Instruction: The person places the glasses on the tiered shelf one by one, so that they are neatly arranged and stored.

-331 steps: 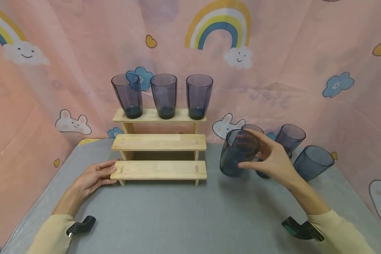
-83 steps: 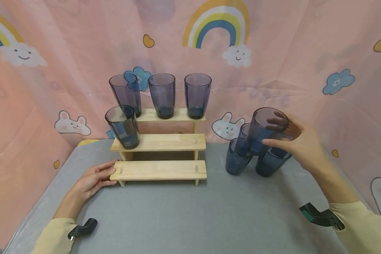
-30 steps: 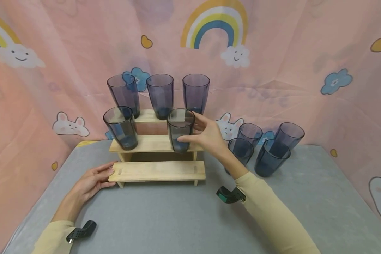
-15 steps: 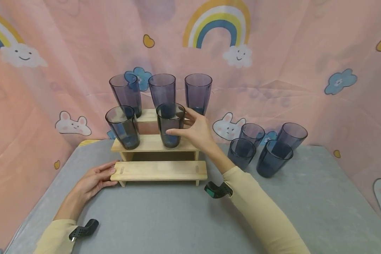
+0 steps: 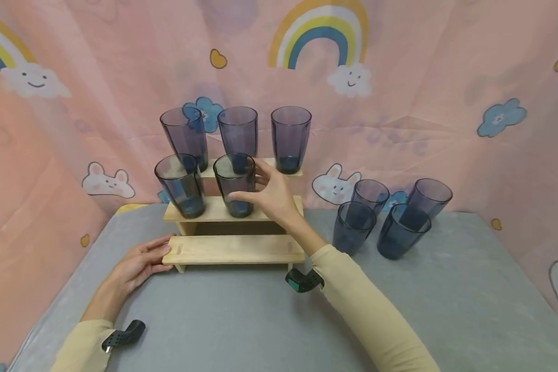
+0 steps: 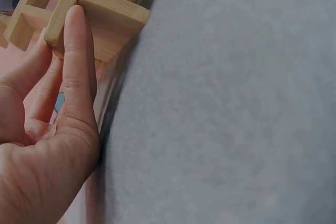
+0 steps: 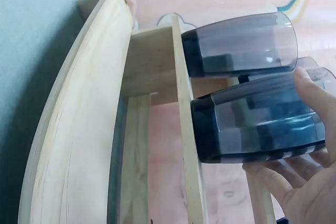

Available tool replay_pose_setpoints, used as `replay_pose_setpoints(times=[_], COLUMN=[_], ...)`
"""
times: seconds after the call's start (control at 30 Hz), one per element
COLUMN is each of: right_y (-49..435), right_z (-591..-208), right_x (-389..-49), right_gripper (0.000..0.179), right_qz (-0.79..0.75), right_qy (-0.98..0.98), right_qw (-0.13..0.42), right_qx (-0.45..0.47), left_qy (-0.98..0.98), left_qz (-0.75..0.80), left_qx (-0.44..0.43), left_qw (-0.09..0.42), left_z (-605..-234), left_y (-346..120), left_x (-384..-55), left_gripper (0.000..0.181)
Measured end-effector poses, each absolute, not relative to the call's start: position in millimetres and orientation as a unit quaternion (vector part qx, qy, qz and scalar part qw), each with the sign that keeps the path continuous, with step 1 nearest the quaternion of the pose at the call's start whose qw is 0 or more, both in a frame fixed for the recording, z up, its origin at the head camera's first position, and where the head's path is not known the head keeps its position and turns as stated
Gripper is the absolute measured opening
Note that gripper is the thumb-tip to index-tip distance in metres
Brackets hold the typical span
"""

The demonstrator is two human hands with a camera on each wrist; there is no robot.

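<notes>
My right hand grips a blue-purple drinking glass between thumb and fingers, upright at the middle of the second step. In the right wrist view the base of this glass meets the board, close beside another glass. The wooden three-step stand is pinched at the left end of its lowest board by my left hand. Seen from the left wrist, thumb and fingers sit on either side of that board end. One more glass stands at the second step's left end.
Three glasses line the top step, right behind the held one. Several more glasses stand grouped on the grey tabletop right of the stand. A pink patterned cloth hangs behind and at the sides.
A second glass came from the right-hand group to the second step. Over the last second my right hand shifted it leftward to the middle. My left hand keeps its place.
</notes>
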State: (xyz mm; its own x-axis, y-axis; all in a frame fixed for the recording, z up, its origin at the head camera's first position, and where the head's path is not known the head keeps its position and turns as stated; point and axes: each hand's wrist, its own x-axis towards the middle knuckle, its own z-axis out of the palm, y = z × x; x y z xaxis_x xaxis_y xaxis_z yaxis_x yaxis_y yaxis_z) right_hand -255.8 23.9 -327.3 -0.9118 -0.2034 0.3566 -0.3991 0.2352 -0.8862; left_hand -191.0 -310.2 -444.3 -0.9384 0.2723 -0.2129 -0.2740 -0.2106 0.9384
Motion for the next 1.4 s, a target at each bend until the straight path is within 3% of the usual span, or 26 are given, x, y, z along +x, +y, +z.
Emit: replay_pose_setpoints(times=[0.27,0.47,0.6,0.8,1.13,1.4], right_y=[25,32,45,79,163,243], right_z=[-324,-319,-312,-299,-283,-292], right_x=[-255,-251,-244,-233,-233,-237], right_gripper=[0.091,0.095,0.093,0.085,0.077,0.082], right_qz=[0.562,0.562,0.563,0.538,0.495,0.453], right_qy=[-0.799,-0.800,-0.796,-0.808,-0.836,-0.874], right_qw=[0.071,0.029,0.014,0.035,0.104,0.156], right_qx=[0.200,0.210,0.219,0.237,0.213,0.085], left_qy=[0.599,0.599,0.608,0.621,0.605,0.617], left_qz=[0.781,0.780,0.773,0.763,0.775,0.766], left_qx=[-0.005,-0.010,-0.018,-0.026,-0.020,-0.015], left_qw=[0.178,0.180,0.179,0.178,0.180,0.181], left_z=[-440,-439,-439,-440,-439,-441], left_y=[-309,-308,-308,-308,-310,-309], left_x=[-190,-190,-190,-190,-190,-191], left_gripper=[0.029,0.029,0.041,0.064,0.039,0.065])
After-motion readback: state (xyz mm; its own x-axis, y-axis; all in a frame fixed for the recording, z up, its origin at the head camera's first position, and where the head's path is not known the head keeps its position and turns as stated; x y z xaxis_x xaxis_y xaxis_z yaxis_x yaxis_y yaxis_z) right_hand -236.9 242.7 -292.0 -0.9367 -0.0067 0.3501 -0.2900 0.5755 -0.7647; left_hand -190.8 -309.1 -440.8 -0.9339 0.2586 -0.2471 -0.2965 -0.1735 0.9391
